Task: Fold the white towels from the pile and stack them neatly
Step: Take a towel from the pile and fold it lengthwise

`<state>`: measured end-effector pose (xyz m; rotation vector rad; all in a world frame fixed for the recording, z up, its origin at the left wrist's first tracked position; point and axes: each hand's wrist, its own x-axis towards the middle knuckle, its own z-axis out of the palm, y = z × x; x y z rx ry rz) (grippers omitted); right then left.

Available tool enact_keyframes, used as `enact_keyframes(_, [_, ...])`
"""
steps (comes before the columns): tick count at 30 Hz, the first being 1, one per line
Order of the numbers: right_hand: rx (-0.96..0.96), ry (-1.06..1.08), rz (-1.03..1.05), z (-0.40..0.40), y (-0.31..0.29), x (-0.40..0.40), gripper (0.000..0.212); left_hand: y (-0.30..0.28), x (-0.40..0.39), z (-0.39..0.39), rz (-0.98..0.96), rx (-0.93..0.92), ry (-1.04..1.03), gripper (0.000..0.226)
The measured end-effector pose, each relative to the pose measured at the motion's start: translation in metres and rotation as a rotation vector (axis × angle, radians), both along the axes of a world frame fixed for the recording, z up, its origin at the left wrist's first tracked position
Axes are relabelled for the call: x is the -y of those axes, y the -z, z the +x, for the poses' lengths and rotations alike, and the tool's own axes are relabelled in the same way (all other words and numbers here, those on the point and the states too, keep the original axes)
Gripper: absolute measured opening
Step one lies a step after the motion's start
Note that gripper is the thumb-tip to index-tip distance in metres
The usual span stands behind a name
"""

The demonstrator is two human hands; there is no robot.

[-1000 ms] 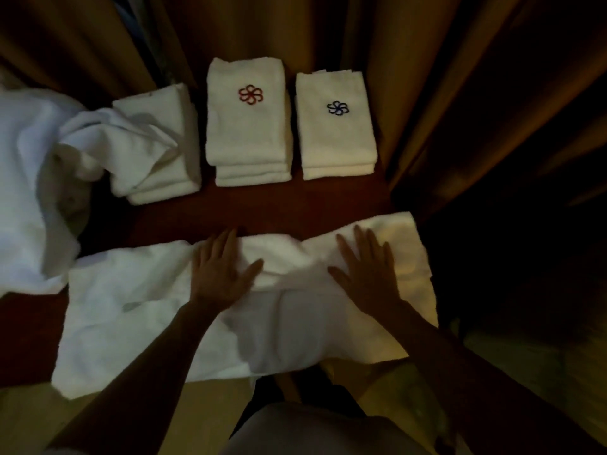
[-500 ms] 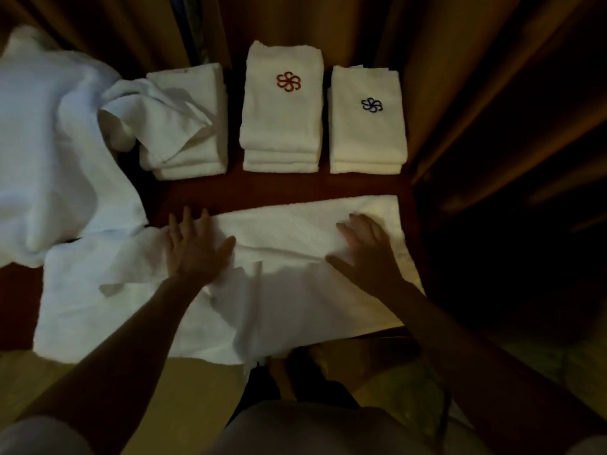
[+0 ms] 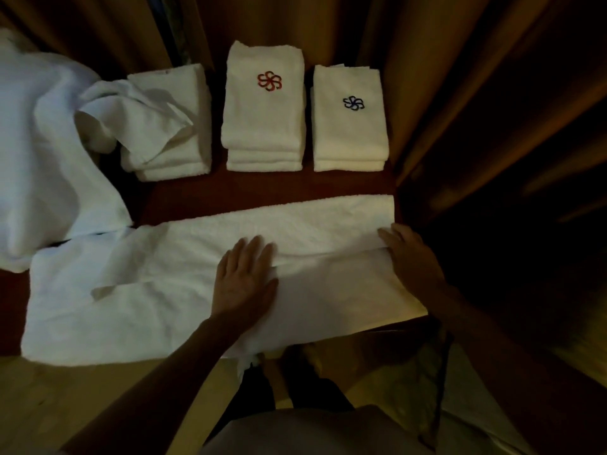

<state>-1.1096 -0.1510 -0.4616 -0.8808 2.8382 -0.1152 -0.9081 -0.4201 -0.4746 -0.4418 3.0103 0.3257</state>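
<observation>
Towel [image 3: 164, 300] being folded lies flat on the dark red tabletop [image 3: 262, 190], nearest the person, long axis running 9 to 3 o'clock. It's already doubled lengthwise, w/ a fold edge running along the middle.

Left hand [image 3: 244, 280] is flat, fingers straight and together, palm pressing the towel near its centre, fingertips at 12 o'clock on the fold edge. It grips nothing. Right hand [image 3: 409, 254] sits at the towel's 3 o'clock end, fingers mostly straight, resting on the short edge; can't tell if the thumb is hooked under the cloth.

Judgement: next fold is prob. crosswise, so what matters is that the right hand is the one at a free end, w/ the rest of the towel stretching toward 9 o'clock from it. The far left end is well apart from both hands; left hand is nearer to it and acts as the hinge.

No containers. At 12 o'clock, three folded stacks: plain stack [image 3: 184, 152] w/ a loose towel corner draped over it, red-logo stack [image 3: 262, 126] in the middle, blue-logo stack [image 3: 349, 136] to its right. Unfolded pile [image 3: 42, 152] heaps at 10 o'clock, its lower edge touching the spread towel. Curtain [image 3: 427, 77] hangs behind.
</observation>
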Motion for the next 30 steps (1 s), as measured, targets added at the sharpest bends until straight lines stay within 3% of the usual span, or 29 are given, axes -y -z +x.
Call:
enact_keyframes(10, [-0.136, -0.069, 0.108, 0.002, 0.015, -0.016, 0.061, 0.005, 0.001, 0.009, -0.018, 0.052, -0.020, 0.074])
enact_keyframes(13, [-0.292, -0.115, -0.143, 0.014, 0.002, 0.001, 0.044, 0.002, -0.010, 0.006, 0.010, 0.058, -0.042, 0.074])
enact_keyframes(16, [-0.205, -0.185, -0.314, 0.042, -0.002, 0.052, 0.046, 0.002, -0.024, 0.001, 0.021, 0.094, -0.039, 0.075])
enact_keyframes(18, [-0.104, -0.186, -0.246, 0.059, 0.011, 0.076, 0.051, 0.002, -0.029, -0.002, 0.044, 0.113, -0.010, 0.074])
enact_keyframes(22, [-0.117, -0.177, -0.008, 0.061, 0.032, 0.068, 0.060, -0.010, -0.009, 0.009, 0.153, -0.040, -0.080, 0.068])
enact_keyframes(25, [-0.108, -0.097, 0.056, 0.050, 0.020, 0.069, 0.060, -0.012, 0.033, 0.044, 0.018, -0.132, -0.279, 0.060])
enact_keyframes(27, [-0.145, -0.074, 0.086, 0.054, 0.008, 0.088, 0.060, -0.011, 0.062, 0.074, -0.072, -0.042, -0.390, 0.074])
enact_keyframes(30, [-0.207, -0.288, -0.028, 0.084, 0.001, 0.128, 0.053, -0.012, 0.089, 0.104, -0.095, 0.093, -0.400, 0.085])
